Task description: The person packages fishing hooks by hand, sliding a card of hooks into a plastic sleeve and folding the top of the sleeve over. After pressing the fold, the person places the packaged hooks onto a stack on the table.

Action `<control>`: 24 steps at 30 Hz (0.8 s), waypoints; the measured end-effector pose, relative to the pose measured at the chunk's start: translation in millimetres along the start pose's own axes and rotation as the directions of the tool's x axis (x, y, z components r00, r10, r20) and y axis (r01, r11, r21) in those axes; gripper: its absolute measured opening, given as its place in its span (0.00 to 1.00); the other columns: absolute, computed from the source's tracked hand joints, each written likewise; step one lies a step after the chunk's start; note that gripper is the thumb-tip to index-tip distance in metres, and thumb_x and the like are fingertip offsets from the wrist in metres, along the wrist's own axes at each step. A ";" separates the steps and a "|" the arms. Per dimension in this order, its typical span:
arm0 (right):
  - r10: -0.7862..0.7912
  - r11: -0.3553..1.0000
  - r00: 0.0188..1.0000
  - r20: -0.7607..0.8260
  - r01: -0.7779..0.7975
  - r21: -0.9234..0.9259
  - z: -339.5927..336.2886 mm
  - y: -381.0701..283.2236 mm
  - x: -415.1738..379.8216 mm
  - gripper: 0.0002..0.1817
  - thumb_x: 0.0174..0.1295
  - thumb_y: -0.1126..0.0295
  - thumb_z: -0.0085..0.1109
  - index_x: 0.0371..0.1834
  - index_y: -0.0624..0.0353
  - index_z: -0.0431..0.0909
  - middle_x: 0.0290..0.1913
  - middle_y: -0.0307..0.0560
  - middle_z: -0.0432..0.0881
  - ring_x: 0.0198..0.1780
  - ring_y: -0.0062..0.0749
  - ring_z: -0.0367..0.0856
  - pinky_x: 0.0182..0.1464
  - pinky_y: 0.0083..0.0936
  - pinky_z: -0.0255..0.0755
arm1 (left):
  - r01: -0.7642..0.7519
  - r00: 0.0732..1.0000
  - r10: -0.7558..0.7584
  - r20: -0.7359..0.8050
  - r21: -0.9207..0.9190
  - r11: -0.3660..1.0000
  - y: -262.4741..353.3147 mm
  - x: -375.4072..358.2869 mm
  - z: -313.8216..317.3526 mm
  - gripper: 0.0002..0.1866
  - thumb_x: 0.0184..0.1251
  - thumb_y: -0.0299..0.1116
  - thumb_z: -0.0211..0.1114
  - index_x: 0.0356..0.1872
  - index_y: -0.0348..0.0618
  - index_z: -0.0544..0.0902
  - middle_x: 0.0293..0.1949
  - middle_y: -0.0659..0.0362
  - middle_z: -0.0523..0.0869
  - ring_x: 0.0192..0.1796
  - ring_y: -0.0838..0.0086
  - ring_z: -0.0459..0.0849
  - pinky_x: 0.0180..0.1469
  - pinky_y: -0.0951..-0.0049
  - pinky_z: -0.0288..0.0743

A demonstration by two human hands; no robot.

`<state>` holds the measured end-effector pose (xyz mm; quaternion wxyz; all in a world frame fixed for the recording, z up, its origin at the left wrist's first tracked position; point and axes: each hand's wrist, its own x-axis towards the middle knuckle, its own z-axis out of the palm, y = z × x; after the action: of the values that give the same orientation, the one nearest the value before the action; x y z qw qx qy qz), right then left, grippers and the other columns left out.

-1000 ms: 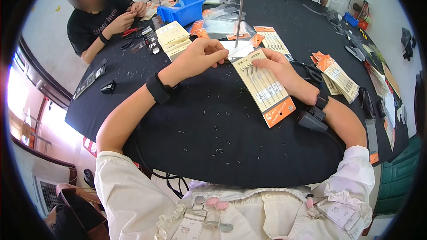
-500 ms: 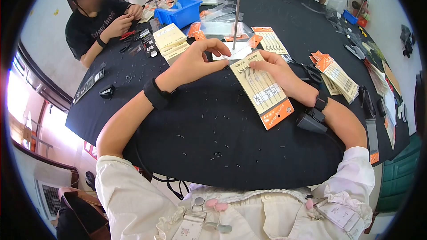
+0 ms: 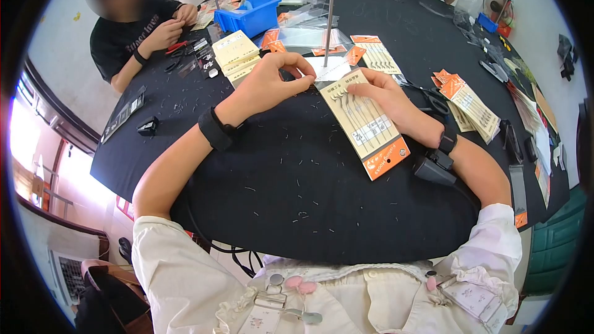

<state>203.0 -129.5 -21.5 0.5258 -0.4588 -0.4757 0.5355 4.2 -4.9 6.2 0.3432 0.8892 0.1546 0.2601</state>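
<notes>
My right hand (image 3: pixel 393 104) grips a fishing hook card (image 3: pixel 365 125), thumb on its front and fingers behind. The card is cream with an orange printed end pointing toward me, and several hooks with lines lie side by side on it. It tilts above the black table. Just off the card's far left corner, my left hand (image 3: pixel 269 86) is closed in a pinch, thumb against forefinger. Whatever lies between those fingertips is too small to make out. Behind the hands, a metal rod (image 3: pixel 330 21) rises from a white paper (image 3: pixel 334 69).
Cream cards (image 3: pixel 236 52) are stacked left of the rod, near a blue bin (image 3: pixel 249 17). More hook cards (image 3: pixel 467 105) and scissors (image 3: pixel 436 102) lie at right. A black clip-like object (image 3: pixel 148 126) sits at left. A co-worker (image 3: pixel 139 31) works at far left.
My left thumb and forefinger have come together and shifted slightly left, away from the card's corner. The card in my right hand has barely moved.
</notes>
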 end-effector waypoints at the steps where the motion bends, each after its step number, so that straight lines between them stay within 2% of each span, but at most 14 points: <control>1: -0.009 1.000 1.000 0.004 0.009 0.004 -0.1 0.7 0.4 0.16 0.59 0.71 0.55 0.49 0.65 0.72 0.39 0.43 0.81 0.33 0.18 0.81 0.34 0.14 0.76 | 0.000 1.000 0.000 0.001 0.000 1.000 -0.7 0.0 0.2 0.08 0.56 0.33 0.63 0.30 0.38 0.81 0.30 0.63 0.82 0.34 0.80 0.78 0.37 0.79 0.71; 13: -0.029 0.994 0.995 0.093 0.039 -0.101 2.2 2.5 1.3 0.15 0.60 0.72 0.56 0.48 0.66 0.72 0.39 0.44 0.82 0.35 0.17 0.81 0.35 0.13 0.75 | 0.018 0.999 -0.018 -0.029 0.009 1.000 -2.4 0.4 0.4 0.10 0.61 0.35 0.61 0.34 0.36 0.80 0.29 0.61 0.82 0.34 0.80 0.78 0.36 0.78 0.71; 15: -0.032 0.992 0.993 0.112 0.045 -0.120 2.4 4.7 -0.4 0.15 0.60 0.71 0.56 0.49 0.67 0.72 0.39 0.44 0.82 0.35 0.16 0.81 0.35 0.13 0.75 | -0.028 0.999 0.028 -0.041 0.022 0.999 -7.1 0.1 1.7 0.10 0.62 0.35 0.60 0.37 0.39 0.80 0.31 0.67 0.80 0.31 0.88 0.73 0.29 0.84 0.61; 16: -0.029 0.989 0.992 0.123 0.046 -0.141 2.4 4.8 -0.6 0.16 0.60 0.71 0.56 0.49 0.67 0.72 0.39 0.44 0.82 0.35 0.16 0.81 0.35 0.13 0.75 | -0.027 0.999 0.028 -0.043 0.021 0.999 -5.7 -0.3 1.5 0.10 0.62 0.35 0.60 0.37 0.39 0.80 0.31 0.67 0.80 0.31 0.88 0.73 0.29 0.84 0.61; 18: -0.027 0.985 0.990 0.137 0.050 -0.164 2.4 4.1 0.7 0.16 0.60 0.71 0.56 0.49 0.67 0.72 0.39 0.44 0.82 0.35 0.16 0.81 0.35 0.12 0.75 | -0.022 0.999 0.024 -0.045 0.036 0.999 -1.8 -0.1 0.3 0.10 0.62 0.34 0.60 0.35 0.36 0.79 0.30 0.61 0.81 0.35 0.80 0.77 0.37 0.77 0.71; 24: -0.017 0.991 0.991 0.132 0.034 -0.128 0.8 4.1 0.6 0.16 0.60 0.71 0.56 0.50 0.67 0.72 0.40 0.44 0.82 0.35 0.16 0.81 0.35 0.12 0.75 | -0.047 0.996 0.047 -0.070 0.011 0.999 -4.5 0.7 1.7 0.10 0.62 0.35 0.60 0.35 0.37 0.79 0.31 0.61 0.81 0.35 0.81 0.77 0.35 0.78 0.70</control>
<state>201.7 -128.9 -25.4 0.4693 -0.4498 -0.5487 0.5257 5.4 -2.2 2.3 0.3273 0.8844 0.1468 0.2984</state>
